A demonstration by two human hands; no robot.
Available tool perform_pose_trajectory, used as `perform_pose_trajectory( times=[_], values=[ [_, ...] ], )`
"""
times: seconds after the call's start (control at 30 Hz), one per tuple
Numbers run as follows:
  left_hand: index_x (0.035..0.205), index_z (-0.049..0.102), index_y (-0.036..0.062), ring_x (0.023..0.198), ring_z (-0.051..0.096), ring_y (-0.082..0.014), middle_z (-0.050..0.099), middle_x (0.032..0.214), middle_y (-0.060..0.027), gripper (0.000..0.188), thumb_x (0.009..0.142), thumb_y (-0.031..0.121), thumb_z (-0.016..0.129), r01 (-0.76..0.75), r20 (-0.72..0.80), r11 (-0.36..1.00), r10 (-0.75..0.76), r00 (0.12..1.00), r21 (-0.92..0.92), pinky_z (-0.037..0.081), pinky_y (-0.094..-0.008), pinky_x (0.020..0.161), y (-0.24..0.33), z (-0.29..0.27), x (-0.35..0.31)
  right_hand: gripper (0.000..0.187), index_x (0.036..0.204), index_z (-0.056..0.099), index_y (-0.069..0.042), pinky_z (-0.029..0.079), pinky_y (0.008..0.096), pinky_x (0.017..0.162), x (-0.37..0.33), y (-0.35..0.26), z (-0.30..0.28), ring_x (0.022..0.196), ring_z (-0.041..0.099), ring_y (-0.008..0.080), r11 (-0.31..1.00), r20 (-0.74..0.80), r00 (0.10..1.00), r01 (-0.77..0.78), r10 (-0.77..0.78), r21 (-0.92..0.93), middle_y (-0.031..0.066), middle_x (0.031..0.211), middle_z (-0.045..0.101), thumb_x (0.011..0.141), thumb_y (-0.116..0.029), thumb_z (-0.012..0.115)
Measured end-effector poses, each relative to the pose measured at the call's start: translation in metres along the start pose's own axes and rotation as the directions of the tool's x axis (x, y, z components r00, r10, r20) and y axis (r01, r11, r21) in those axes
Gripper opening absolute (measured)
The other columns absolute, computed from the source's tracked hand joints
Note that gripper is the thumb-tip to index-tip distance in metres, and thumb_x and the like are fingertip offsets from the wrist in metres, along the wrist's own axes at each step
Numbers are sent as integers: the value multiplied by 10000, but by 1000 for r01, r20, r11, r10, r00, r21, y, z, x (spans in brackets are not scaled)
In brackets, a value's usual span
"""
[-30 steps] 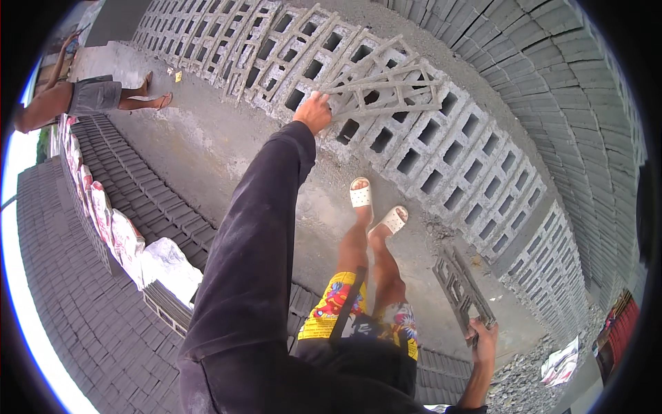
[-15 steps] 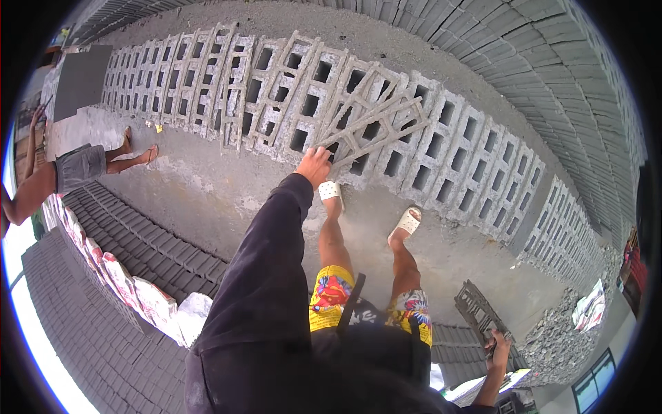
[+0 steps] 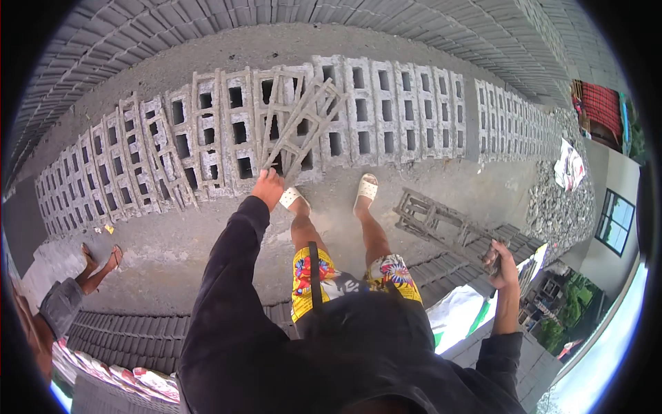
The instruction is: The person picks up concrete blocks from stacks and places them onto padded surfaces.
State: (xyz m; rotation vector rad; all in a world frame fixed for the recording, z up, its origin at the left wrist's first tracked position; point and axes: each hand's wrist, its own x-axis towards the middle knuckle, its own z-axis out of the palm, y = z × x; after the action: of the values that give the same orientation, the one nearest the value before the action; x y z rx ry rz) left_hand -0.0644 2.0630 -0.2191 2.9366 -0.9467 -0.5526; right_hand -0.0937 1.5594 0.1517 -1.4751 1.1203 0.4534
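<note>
Gripping one grey lattice frame point(image 3: 301, 127) by its lower edge, left hand point(image 3: 267, 188) closed; right hand point(image 3: 502, 259) clenched on second frame point(image 3: 441, 221): likely stiff, heavy, brittle, best held at the bars.

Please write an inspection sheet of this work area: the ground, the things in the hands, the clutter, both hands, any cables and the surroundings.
Surface: grey concrete ground, dusty and rough.
Job's things: one grey metal lattice frame over the row of hollow blocks; a second lattice frame carried off the ground.
Clutter: gravel heap; white sheet.
Hands: left hand grips the first frame's lower edge; right hand grips the second frame's end.
Cables: nothing seen.
Surroundings: stacked grey slabs; another person's sandalled feet.
</note>
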Motion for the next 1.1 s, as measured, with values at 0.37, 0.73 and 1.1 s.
perform_pose_trajectory(
  times=[0.37, 0.73, 1.1],
  values=[
    [820, 603, 26, 764, 625, -298, 634, 729, -132, 288, 638, 225, 702, -200, 208, 976, 213, 955, -80, 371, -438, 838, -7, -199, 0, 230, 819, 567, -21, 452, 280, 565, -29, -32, 0, 588, 539, 136, 948, 226, 974, 60, 13, -313, 42, 643, 552, 734, -158, 732],
    [698, 535, 115, 550, 464, -102, 470, 591, 25, 215, 839, 209, 667, 145, 360, -397, -546, 756, -906, 401, -260, 565, -52, -358, -22, 227, 703, 463, -168, 411, 218, 537, 3, 87, -255, 480, 410, 72, 811, 9, 1000, 7, -15, 584, -59, 559, 439, 791, -203, 668],
    [871, 622, 97, 863, 550, -206, 627, 902, -40, 375, 798, 465, 626, -190, 341, -377, -919, 198, -906, 431, -366, 754, -53, -431, 54, 246, 630, 444, -171, 432, 195, 440, 50, 238, -486, 446, 483, 75, 327, -396, 901, 324, 180, 888, -54, 507, 457, 785, -128, 630]
  ],
)
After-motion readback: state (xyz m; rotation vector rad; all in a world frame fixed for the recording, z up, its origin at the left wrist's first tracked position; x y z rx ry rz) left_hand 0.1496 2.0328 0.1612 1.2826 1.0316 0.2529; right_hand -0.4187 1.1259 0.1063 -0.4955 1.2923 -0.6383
